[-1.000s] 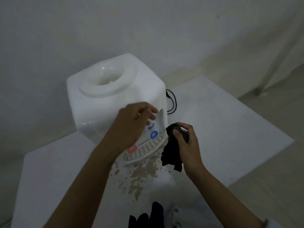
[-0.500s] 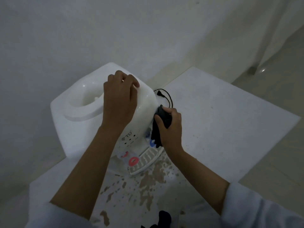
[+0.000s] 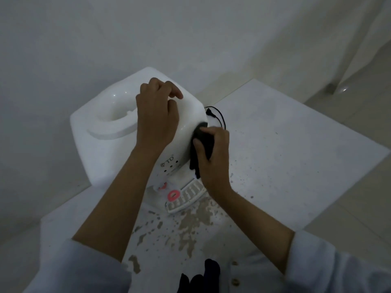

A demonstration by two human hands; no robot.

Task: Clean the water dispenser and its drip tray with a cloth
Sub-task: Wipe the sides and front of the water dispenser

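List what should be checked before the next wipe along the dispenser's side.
1. Cloth held firmly: ok, the right hand grips the dark cloth.
2. Cloth against the water dispenser: ok, it presses on the right front corner.
3. Dispenser steadied: ok, the left hand rests on its top.
4. Black cord out of the way: not ok, it lies right behind the cloth.
5. Drip tray seated: cannot tell.
6. Surface dry: not ok, brown spills lie before the tray.
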